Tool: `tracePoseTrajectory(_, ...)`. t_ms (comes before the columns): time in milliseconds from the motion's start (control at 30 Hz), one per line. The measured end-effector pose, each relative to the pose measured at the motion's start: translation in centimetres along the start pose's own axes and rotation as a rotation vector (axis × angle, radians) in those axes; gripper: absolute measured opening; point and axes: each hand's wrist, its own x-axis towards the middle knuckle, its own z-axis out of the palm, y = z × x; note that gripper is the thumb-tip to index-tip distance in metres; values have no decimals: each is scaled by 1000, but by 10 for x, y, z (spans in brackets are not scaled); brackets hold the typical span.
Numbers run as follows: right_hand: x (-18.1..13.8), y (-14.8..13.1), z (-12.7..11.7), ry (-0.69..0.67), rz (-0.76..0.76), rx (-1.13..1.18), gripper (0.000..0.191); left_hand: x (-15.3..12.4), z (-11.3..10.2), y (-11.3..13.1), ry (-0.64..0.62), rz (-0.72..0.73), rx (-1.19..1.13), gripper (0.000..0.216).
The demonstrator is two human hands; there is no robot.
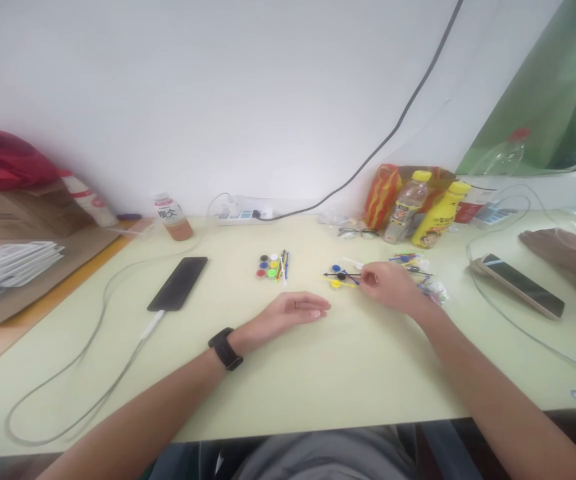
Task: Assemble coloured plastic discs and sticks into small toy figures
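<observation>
My left hand (288, 313) lies on its edge on the table, fingers stretched out together with nothing in them. A ring and a black wristwatch (226, 349) are on that arm. My right hand (388, 285) is curled in a pinch over a loose group of small plastic pieces; what its fingertips hold is hidden. A thin black stick (341, 275) runs up to those fingertips. Beside it lie a blue disc (336, 268), a black disc and a yellow piece (336, 285). Left of this, coloured discs (273, 273) sit in rows alongside several thin sticks (283, 267).
A phone (178, 283) on a charging cable lies left; another phone (523, 285) lies right, near another person's arm (563, 250). Bottles (441, 217), glasses (358, 233) and a power strip (246, 214) stand along the wall. More pieces in clear plastic (438, 292) lie behind my right wrist.
</observation>
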Motion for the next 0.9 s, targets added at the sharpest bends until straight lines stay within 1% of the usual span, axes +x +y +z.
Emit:
tracePoseTrajectory(100, 4, 10, 3, 104, 26, 19, 5, 0, 0, 0, -5, 5, 9, 38)
tracePoseTrajectory(167, 6, 18, 3, 118, 35, 37, 7, 0, -1, 1, -10, 6, 12, 37)
tracePoseTrajectory(300, 9, 30, 1, 28, 22, 111, 13, 0, -1, 2, -18, -4, 17, 36)
tracePoseTrajectory(400, 10, 34, 0, -11, 7, 208, 17, 0, -1, 2, -17, -5, 20, 36)
tracePoseTrajectory(500, 12, 38, 3, -24, 55, 246, 22, 0, -1, 2, -16, -1, 10, 37)
tracePoseTrajectory(533, 13, 40, 4, -1, 76, 226, 21, 0, -1, 1, -15, -2, 4, 37)
tracePoseTrajectory(600, 14, 44, 5, 96, 104, 166, 16, 0, 0, 1, -13, -9, -4, 37)
tracePoseTrajectory(667, 15, 44, 4, 211, 98, 137, 11, 0, 0, 1, -6, -12, -10, 37)
tracePoseTrajectory(700, 15, 42, 2, 239, 79, 147, 11, 0, 0, 1, -3, -11, -10, 37)
tracePoseTrajectory(733, 14, 39, -1, 231, 50, 168, 11, 0, 0, 1, -2, -10, -9, 37)
tracePoseTrajectory(767, 13, 35, -3, 188, 12, 195, 12, 0, 0, 1, -1, -8, -7, 37)
tracePoseTrajectory(867, 7, 21, -8, -28, -78, 235, 16, 1, 0, 1, 1, -10, -5, 37)
tracePoseTrajectory(900, 5, 16, -8, -69, -84, 221, 15, 1, 0, 1, 4, -13, -6, 37)
